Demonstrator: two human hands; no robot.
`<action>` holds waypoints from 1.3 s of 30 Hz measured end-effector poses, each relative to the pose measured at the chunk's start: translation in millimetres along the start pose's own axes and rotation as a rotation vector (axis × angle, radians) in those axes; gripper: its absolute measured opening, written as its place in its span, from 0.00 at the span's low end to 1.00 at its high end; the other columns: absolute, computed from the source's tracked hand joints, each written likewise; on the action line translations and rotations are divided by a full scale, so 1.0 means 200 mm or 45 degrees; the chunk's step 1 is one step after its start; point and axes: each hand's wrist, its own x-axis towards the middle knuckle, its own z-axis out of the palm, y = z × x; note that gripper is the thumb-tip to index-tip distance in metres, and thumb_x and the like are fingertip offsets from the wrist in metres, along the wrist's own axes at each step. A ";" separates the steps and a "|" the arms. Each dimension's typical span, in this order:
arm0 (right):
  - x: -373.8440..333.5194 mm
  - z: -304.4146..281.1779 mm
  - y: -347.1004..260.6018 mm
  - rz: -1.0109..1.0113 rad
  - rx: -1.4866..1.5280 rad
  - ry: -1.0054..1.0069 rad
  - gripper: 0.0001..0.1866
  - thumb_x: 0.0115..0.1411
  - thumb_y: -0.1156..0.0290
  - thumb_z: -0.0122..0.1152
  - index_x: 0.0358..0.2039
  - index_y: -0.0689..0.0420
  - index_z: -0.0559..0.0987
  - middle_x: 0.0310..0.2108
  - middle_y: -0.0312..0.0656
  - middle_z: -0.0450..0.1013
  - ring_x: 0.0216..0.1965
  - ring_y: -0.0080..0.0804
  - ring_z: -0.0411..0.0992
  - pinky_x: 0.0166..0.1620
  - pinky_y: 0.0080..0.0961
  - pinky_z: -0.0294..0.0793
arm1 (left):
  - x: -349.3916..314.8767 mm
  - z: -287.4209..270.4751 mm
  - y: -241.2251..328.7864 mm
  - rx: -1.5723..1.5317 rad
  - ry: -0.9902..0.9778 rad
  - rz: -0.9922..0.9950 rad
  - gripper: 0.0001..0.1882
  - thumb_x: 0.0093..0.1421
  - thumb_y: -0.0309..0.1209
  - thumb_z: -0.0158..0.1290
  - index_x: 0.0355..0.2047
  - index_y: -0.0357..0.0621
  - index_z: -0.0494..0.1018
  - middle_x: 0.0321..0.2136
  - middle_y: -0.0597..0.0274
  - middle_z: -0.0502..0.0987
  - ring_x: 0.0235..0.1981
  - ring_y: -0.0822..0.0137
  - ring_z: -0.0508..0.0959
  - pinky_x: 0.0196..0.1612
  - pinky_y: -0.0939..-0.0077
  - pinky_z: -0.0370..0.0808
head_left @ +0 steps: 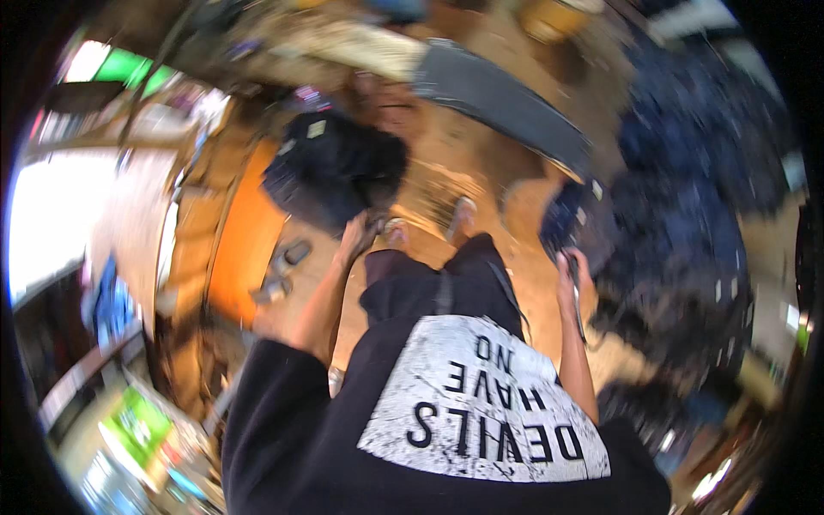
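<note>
My left hand (354,238) is at the near edge of a bundle of black cloth (339,167) with a small pale tag. Motion blur hides whether its fingers grip the cloth. On the other side, my right hand (571,273) is closed around a thin, dark, strap-like thing (576,296) that I cannot make out. Just beyond its fingers is a rounded dark blue cloth piece (577,216) with a pale mark. The two look close, but contact between them cannot be told.
A large heap of dark blue cloth (678,189) covers the right side. Ahead is a long dark padded bench top (498,99). An orange panel (245,236) and loose slippers (283,266) lie at left. A yellow container (554,19) stands at the far side of the brown floor (524,249).
</note>
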 end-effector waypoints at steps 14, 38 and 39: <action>1.04 0.03 1.47 0.264 -0.119 0.497 0.31 0.50 0.68 0.85 0.54 0.55 0.79 0.49 0.50 0.81 0.52 0.53 0.80 0.57 0.42 0.77 | 0.42 0.57 0.66 0.301 -0.394 -0.297 0.26 0.69 0.39 0.64 0.63 0.41 0.76 0.56 0.45 0.84 0.55 0.47 0.84 0.58 0.55 0.79; 1.43 -0.01 0.37 0.227 0.216 0.316 0.18 0.54 0.85 0.69 0.46 0.58 0.82 0.39 0.43 0.82 0.38 0.31 0.83 0.40 0.29 0.83 | 0.74 1.89 2.10 -0.022 -0.554 0.304 0.21 0.69 0.41 0.60 0.48 0.36 0.70 0.30 0.33 0.83 0.37 0.32 0.84 0.39 0.39 0.80; 1.47 0.01 0.28 0.162 0.179 0.278 0.18 0.53 0.82 0.72 0.46 0.57 0.83 0.35 0.43 0.82 0.34 0.33 0.83 0.39 0.31 0.82 | 0.71 1.74 2.08 0.022 -0.555 0.267 0.20 0.72 0.43 0.58 0.46 0.36 0.69 0.29 0.33 0.82 0.36 0.32 0.84 0.39 0.38 0.80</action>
